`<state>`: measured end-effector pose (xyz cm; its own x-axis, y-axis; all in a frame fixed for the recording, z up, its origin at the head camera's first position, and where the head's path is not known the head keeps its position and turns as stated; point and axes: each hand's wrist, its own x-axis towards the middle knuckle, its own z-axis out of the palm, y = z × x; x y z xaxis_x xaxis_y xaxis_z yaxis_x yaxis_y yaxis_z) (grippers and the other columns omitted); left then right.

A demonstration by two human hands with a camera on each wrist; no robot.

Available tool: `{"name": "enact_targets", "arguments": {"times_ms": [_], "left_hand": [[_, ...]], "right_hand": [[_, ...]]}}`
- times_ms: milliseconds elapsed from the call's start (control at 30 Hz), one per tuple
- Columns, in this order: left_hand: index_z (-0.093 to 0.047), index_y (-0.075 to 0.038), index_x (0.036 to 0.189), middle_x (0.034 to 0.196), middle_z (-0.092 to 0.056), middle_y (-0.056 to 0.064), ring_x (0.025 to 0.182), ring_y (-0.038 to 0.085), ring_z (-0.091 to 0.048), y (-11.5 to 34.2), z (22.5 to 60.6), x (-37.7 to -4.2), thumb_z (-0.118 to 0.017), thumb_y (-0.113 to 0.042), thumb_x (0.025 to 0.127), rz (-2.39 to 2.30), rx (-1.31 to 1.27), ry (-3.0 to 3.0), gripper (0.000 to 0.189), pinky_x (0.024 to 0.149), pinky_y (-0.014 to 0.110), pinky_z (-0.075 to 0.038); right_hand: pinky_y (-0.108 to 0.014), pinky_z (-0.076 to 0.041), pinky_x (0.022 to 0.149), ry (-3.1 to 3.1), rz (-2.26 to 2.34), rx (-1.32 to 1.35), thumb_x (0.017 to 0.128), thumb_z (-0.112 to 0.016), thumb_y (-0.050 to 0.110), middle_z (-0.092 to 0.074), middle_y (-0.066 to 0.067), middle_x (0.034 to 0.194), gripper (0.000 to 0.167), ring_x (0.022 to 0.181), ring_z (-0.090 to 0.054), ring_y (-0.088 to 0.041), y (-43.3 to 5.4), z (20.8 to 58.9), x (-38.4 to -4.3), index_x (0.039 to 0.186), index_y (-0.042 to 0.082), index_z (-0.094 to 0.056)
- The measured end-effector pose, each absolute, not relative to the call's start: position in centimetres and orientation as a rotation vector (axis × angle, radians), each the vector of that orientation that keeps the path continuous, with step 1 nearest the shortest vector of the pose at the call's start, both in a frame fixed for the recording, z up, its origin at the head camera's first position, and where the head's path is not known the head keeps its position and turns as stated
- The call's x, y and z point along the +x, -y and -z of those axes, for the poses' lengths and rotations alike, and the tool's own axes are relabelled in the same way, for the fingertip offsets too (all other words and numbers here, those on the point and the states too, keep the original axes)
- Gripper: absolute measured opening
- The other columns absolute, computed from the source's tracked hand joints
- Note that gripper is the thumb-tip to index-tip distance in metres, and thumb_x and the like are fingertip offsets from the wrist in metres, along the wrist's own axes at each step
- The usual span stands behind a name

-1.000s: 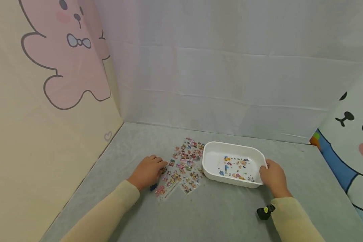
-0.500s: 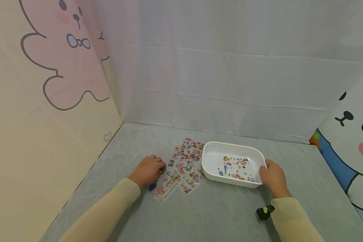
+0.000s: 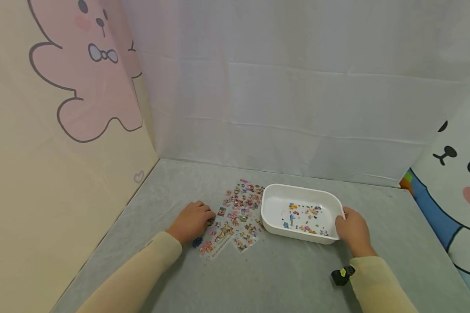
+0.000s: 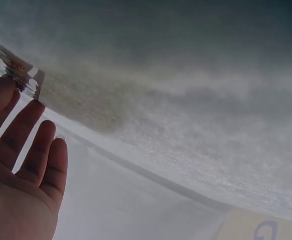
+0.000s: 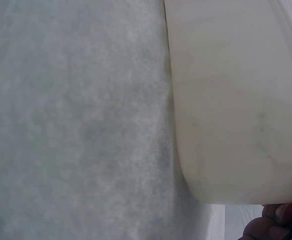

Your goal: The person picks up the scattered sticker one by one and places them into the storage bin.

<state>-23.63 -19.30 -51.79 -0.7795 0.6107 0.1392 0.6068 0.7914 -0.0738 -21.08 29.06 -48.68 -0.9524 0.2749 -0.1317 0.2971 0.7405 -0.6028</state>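
Gripping the white rectangular plastic tray [image 3: 274,213] at its right end, your right hand [image 3: 353,230] could drag the clear sheets of colourful stickers [image 3: 243,213] meeting its left end, if any run underneath. Your left hand [image 3: 193,221] is at their left edge, pinching or not I cannot tell; a sideways pull could scatter them across the grey bench [image 3: 278,274].

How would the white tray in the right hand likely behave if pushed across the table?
The white tray is probably stiff: its walls show no visible sag with the right hand holding one end. Its open, hollow shape suggests it is light. Being low and wide, it seems unlikely to roll or tip.
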Motion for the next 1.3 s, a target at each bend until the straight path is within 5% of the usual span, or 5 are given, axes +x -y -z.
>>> {"name": "enact_targets", "arguments": {"times_ms": [1300], "left_hand": [[-0.079,-0.016,0.111,0.096,-0.069,-0.004,0.091,0.017,-0.064,19.4,50.9,-24.2,-0.076,-0.004,0.091,0.309,-0.915,2.929,0.023,0.085,0.038,-0.054]], "right_hand": [[-0.063,-0.045,0.097,-2.89,1.011,0.539,0.102,-0.04,0.013,-0.054,-0.036,0.136,0.053,0.114,-0.057,-0.045,-28.9,48.9,-21.2,0.147,-0.015,-0.042]]}}
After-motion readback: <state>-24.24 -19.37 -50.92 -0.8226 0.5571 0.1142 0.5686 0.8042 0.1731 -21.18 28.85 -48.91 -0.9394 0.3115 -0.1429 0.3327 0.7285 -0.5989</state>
